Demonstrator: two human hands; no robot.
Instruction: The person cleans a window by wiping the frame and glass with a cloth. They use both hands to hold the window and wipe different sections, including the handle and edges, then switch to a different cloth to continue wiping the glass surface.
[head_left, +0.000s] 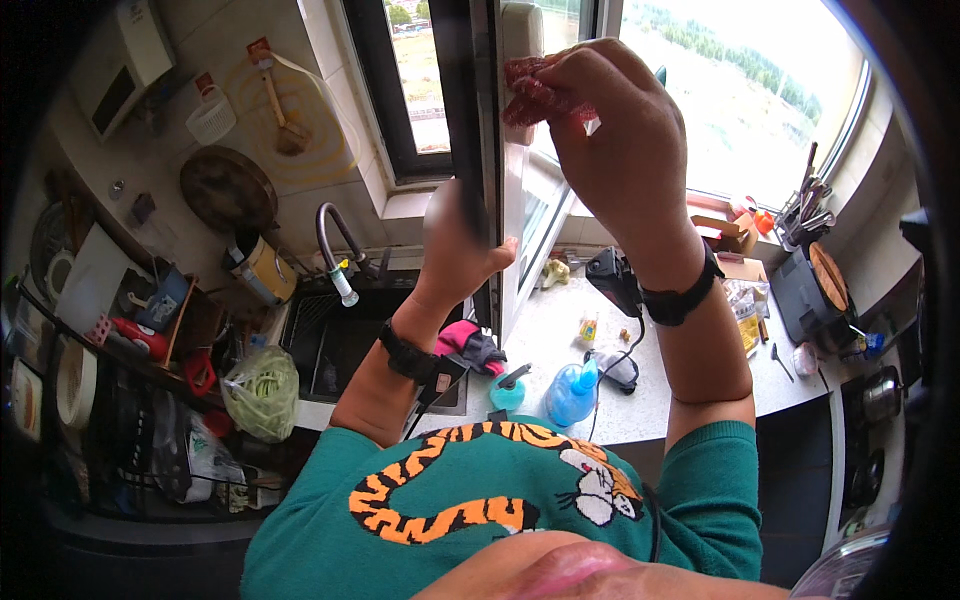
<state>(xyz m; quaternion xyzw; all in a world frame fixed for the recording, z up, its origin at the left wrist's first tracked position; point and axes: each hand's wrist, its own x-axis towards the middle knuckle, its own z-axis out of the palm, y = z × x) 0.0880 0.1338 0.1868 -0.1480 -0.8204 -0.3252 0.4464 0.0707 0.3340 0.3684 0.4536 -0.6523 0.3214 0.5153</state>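
A crumpled red mesh cloth (529, 97) is gripped in my right hand (619, 120), raised against the upper part of the open window sash (510, 187). My left hand (461, 232) grasps the dark edge of that sash lower down, its thumb on the pale frame side; part of this hand is blurred. Below, on the white countertop (555, 300), stand a blue spray bottle (571, 394) and a small teal pump bottle (508, 391). Pink and grey cloths (472, 346) lie by the sink edge.
A black sink (330, 345) with a curved faucet (330, 232) is at left, beside a bag of green vegetables (262, 390). Cauliflower (556, 273), a cutlery holder (804, 210) and a dark grey appliance (806, 292) are at right. Bright window glass (735, 97) opens behind.
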